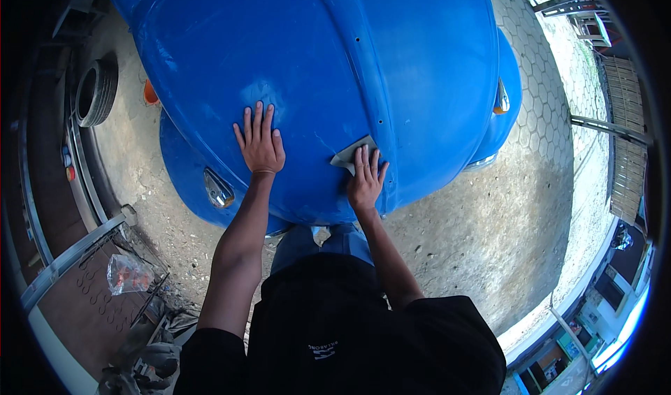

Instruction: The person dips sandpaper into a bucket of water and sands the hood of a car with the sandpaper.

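A blue rounded car hood [279,53] with a raised ridge down its middle fills the upper part of the view. My left hand [261,147] lies flat on the hood left of the ridge, fingers stretched out, with nothing in it. Just beyond its fingertips is a paler, scuffed patch. Beside the ridge, my right hand [366,180] presses a grey sheet of sandpaper [344,157] against the paint. Its fingers lie over the sheet's right part, and one corner sticks out to the left.
Chrome-rimmed lamps sit on the left fender [183,178] and right fender [512,81]. A tyre [96,93] stands at the far left, near an orange container [150,93]. A clear plastic bag [129,274] lies at lower left. Hexagonal paving [535,67] runs along the right.
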A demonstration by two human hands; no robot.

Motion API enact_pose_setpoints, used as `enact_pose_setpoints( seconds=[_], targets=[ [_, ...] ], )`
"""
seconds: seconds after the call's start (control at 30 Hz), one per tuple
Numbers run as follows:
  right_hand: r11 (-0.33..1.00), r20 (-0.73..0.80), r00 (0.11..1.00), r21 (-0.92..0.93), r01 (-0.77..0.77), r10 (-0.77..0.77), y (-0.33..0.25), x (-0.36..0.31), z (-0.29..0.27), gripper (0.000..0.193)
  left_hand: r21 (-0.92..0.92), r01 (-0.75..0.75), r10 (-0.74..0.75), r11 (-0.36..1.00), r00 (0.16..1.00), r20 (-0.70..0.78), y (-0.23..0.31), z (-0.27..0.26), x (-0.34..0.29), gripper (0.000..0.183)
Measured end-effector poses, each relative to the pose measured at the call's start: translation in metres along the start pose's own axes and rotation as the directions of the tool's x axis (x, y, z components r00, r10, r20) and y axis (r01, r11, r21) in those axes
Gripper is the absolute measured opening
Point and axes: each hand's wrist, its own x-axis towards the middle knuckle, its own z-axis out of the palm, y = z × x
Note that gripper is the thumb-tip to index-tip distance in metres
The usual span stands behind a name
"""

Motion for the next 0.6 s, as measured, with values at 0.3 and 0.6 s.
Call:
enact_pose_setpoints(
  seconds=[0.3,0.6],
  targets=[
    [0.997,0.01,0.998,0.034,0.063,-0.063,0.019,0.0,-0.012,0.053,0.002,0.005,-0.005,1.0,0.999,-0.033,0.001,0.001,0.0,0.05],
    [0.993,-0.019,0.995,0.049,0.104,-0.103,-0.034,0.102,-0.027,0.056,0.001,0.013,-0.013,1.0,1.0,-0.027,-0.003,0.002,-0.001,0.05]
  ],
)
